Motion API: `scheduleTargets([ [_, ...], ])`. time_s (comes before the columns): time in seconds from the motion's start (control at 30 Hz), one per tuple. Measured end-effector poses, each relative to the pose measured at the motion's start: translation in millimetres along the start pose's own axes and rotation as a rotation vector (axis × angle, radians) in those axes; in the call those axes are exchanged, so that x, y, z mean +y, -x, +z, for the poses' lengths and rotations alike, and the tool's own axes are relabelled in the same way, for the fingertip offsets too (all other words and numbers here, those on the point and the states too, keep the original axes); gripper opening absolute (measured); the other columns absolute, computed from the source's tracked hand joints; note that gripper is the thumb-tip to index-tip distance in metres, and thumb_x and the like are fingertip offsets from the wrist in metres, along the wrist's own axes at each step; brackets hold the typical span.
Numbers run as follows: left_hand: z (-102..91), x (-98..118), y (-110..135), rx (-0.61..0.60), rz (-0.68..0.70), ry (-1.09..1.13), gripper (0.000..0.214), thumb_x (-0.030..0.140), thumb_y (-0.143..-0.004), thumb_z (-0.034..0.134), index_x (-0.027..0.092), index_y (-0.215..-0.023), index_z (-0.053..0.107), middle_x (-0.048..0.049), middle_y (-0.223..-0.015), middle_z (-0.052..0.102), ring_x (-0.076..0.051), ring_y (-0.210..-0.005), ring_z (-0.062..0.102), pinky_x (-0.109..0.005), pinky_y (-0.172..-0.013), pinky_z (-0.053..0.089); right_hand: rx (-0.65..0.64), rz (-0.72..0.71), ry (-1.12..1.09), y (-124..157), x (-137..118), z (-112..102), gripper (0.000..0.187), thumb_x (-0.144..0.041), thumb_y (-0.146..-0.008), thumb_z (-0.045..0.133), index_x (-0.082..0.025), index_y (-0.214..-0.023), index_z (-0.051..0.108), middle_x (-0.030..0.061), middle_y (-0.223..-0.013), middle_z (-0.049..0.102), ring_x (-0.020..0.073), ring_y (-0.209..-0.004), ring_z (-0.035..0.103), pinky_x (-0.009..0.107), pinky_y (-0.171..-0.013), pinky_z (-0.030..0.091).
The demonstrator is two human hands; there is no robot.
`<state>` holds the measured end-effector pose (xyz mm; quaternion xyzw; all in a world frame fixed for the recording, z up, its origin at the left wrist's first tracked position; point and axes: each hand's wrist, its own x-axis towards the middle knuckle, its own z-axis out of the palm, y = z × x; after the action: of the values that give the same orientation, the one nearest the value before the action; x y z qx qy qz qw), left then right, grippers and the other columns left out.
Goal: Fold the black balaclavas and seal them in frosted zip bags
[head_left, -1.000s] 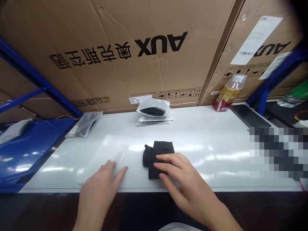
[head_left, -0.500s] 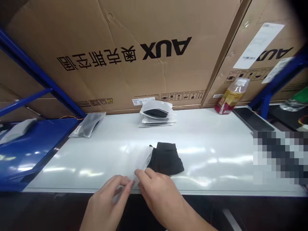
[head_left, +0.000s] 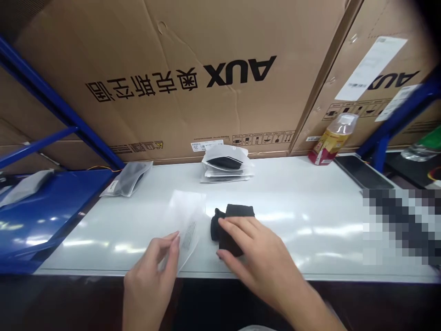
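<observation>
A translucent plastic bag [head_left: 188, 216] with small print on its lower side lies slanted on the white table [head_left: 310, 193]. My left hand [head_left: 155, 269] pinches the bag's near left edge between thumb and fingers. To the right of the bag is a folded black cloth item [head_left: 239, 210], probably a garment, with a small rolled part sticking out at its left. My right hand [head_left: 255, 257] lies over this cloth, thumb and fingers apart, the fingertips touching its top. The hand covers much of the cloth's right side.
Filled bags are stacked [head_left: 227, 165] at the table's back, and another grey bag [head_left: 127, 179] lies at the back left. A drink bottle [head_left: 332, 140] and a dark phone-like slab [head_left: 363, 171] are at the back right. Large cardboard boxes [head_left: 220, 115] stand behind, between blue posts [head_left: 58, 99].
My right hand has left the bag and moved right onto the black cloth. My left hand still holds the bag, which now lies flatter and farther left, apart from the cloth.
</observation>
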<state>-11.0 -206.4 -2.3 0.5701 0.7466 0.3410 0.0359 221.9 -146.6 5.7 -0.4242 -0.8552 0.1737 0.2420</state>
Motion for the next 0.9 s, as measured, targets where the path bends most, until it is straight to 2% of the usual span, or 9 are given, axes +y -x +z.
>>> scheduleTargets([
  [0.1, 12.3, -5, -3, -0.014, 0.128, -0.122, 0.027, 0.046, -0.104, 0.052, 0.026, -0.09, 0.064, -0.0008, -0.109, 0.083, -0.024, -0.098, 0.081, -0.027, -0.071, 0.062, -0.082, -0.044, 0.08, 0, 22, 6, 0.103, -0.066, -0.082, 0.079, -0.015, -0.162, 0.039, 0.0168, -0.164, 0.047, 0.0442, -0.153, 0.038, 0.064, -0.121, 0.04],
  [0.17, 20.5, -10, -6, -0.046, 0.167, -0.159, 0.027, 0.044, -0.106, 0.049, 0.026, -0.091, 0.062, -0.0014, -0.11, 0.083, -0.025, -0.097, 0.081, -0.027, -0.068, 0.061, -0.152, -0.071, 0.112, 10, 30, 18, 0.12, -0.067, -0.071, 0.088, -0.013, -0.164, 0.035, 0.0179, -0.165, 0.045, 0.0465, -0.153, 0.038, 0.069, -0.124, 0.033],
  [0.27, 29.9, -13, -8, -0.126, 0.195, -0.133, 0.028, 0.046, -0.106, 0.048, 0.027, -0.091, 0.061, -0.0022, -0.112, 0.083, -0.027, -0.105, 0.08, -0.03, -0.074, 0.063, -0.139, -0.143, 0.175, 34, 32, 29, 0.11, -0.037, -0.074, 0.091, -0.014, -0.165, 0.034, 0.0176, -0.162, 0.049, 0.0464, -0.147, 0.047, 0.069, -0.122, 0.037],
  [0.33, 33.7, -10, -6, -0.176, 0.184, -0.091, 0.03, 0.049, -0.106, 0.048, 0.027, -0.091, 0.062, -0.0027, -0.112, 0.083, -0.028, -0.108, 0.079, -0.032, -0.077, 0.064, -0.077, -0.204, 0.171, 48, 30, 27, 0.094, -0.016, -0.078, 0.077, -0.015, -0.163, 0.036, 0.0158, -0.156, 0.057, 0.0427, -0.141, 0.055, 0.065, -0.119, 0.045],
  [0.47, 37.4, 9, 1, -0.239, 0.077, 0.03, 0.03, 0.051, -0.104, 0.052, 0.028, -0.088, 0.064, -0.002, -0.11, 0.083, -0.027, -0.104, 0.08, -0.031, -0.075, 0.064, 0.276, -0.145, -0.013, 52, 26, 14, 0.077, -0.003, -0.088, 0.054, -0.021, -0.161, 0.039, 0.0093, -0.147, 0.065, 0.0271, -0.133, 0.064, 0.044, -0.111, 0.056],
  [0.57, 39.1, 28, 5, -0.258, -0.03, 0.194, 0.033, 0.052, -0.102, 0.053, 0.028, -0.083, 0.065, -0.0026, -0.11, 0.083, -0.026, -0.103, 0.08, -0.029, -0.074, 0.065, 0.492, -0.052, -0.076, 39, 22, 21, 0.074, 0.001, -0.091, 0.051, -0.024, -0.16, 0.042, 0.0099, -0.149, 0.062, 0.0257, -0.138, 0.059, 0.043, -0.11, 0.056],
  [0.63, 39.7, 38, 5, -0.231, -0.098, 0.311, 0.033, 0.052, -0.101, 0.054, 0.027, -0.082, 0.065, -0.0042, -0.112, 0.083, -0.026, -0.105, 0.08, -0.03, -0.078, 0.066, 0.446, -0.058, -0.03, 31, 18, 34, 0.078, 0.005, -0.084, 0.05, -0.02, -0.157, 0.046, 0.0122, -0.145, 0.063, 0.0287, -0.137, 0.057, 0.047, -0.109, 0.056],
  [0.73, 38.9, 43, 2, -0.154, -0.181, 0.403, 0.031, 0.052, -0.1, 0.058, 0.026, -0.087, 0.067, -0.0063, -0.118, 0.081, -0.025, -0.109, 0.079, -0.031, -0.085, 0.067, 0.273, -0.149, 0.093, 24, 14, 50, 0.083, 0.008, -0.072, 0.05, -0.015, -0.152, 0.053, 0.0137, -0.139, 0.067, 0.0329, -0.129, 0.058, 0.051, -0.104, 0.055],
  [0.9, 32.6, 39, 2, -0.163, -0.095, 0.384, 0.033, 0.054, -0.1, 0.058, 0.026, -0.083, 0.065, -0.0075, -0.122, 0.08, -0.028, -0.112, 0.078, -0.036, -0.089, 0.067, 0.019, -0.242, 0.175, 7, 6, 41, 0.069, -0.001, -0.079, 0.057, -0.017, -0.146, 0.057, 0.0122, -0.135, 0.069, 0.0304, -0.113, 0.06, 0.046, -0.091, 0.055],
])
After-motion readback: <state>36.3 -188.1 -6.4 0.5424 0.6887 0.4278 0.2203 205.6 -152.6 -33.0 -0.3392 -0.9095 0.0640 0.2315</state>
